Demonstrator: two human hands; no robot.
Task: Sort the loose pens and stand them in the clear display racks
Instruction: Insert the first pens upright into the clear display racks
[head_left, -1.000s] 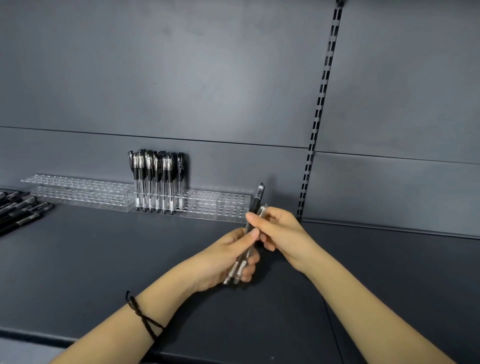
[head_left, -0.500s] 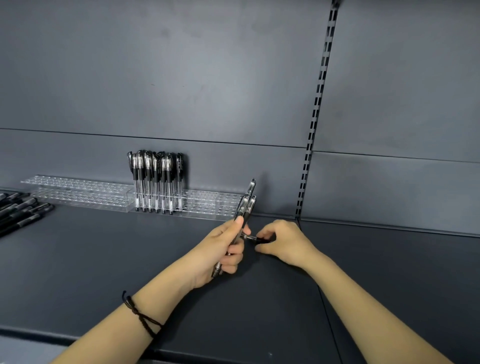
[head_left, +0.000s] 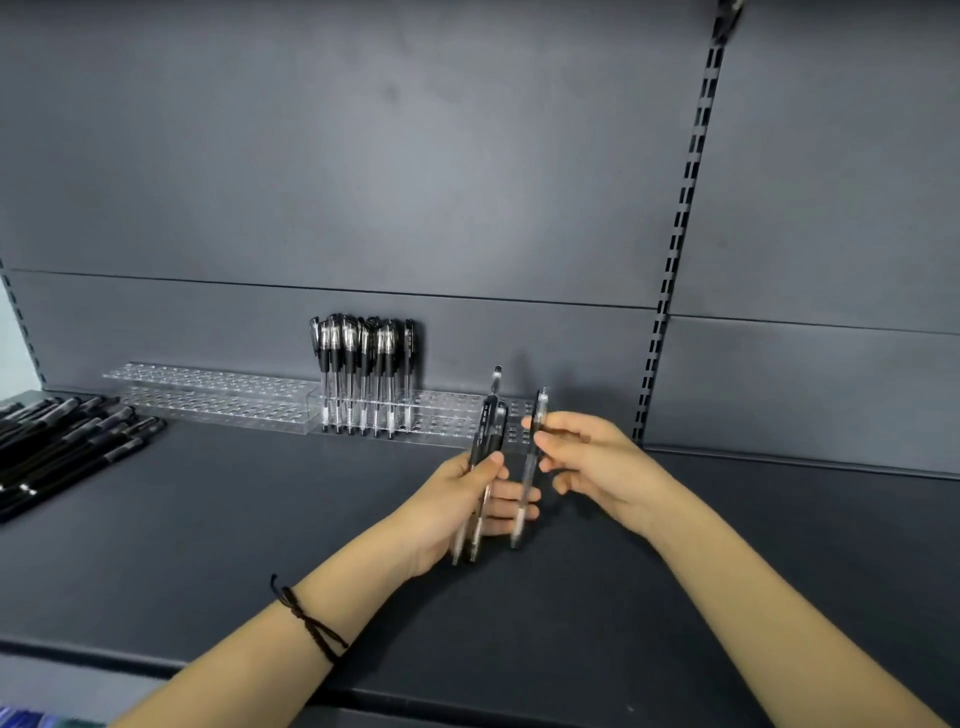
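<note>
1. The dark grey metal back wall (head_left: 415, 156) fills the upper part of my view. A slotted black upright (head_left: 680, 234) runs down it on the right.
2. The dark grey shelf (head_left: 234, 519) spreads below the wall, under both my forearms.
3. Two clear plastic display racks stand end to end against the wall: the left rack (head_left: 208, 397) and the right rack (head_left: 452, 415).
4. A pile of loose black pens (head_left: 67, 447) lies flat at the shelf's left edge, well apart from my hands.
5. A cluster of black-capped clear pens (head_left: 363, 364) stands upright in the left end of the right rack.
6. My left hand (head_left: 452, 509) is above the shelf in front of the right rack's right end. Its fingers (head_left: 511, 491) and thumb are wrapped round two black-and-clear pens (head_left: 485, 426), tops up and leaning slightly right.
7. My right hand (head_left: 602, 467) pinches a third clear-barrelled pen (head_left: 529, 467) near its top. This pen is nearly upright, just beside the pair. Its lower end crosses my left fingers, but I cannot tell if it touches them.
8. A black cord bracelet (head_left: 306, 618) circles my left wrist.
</note>
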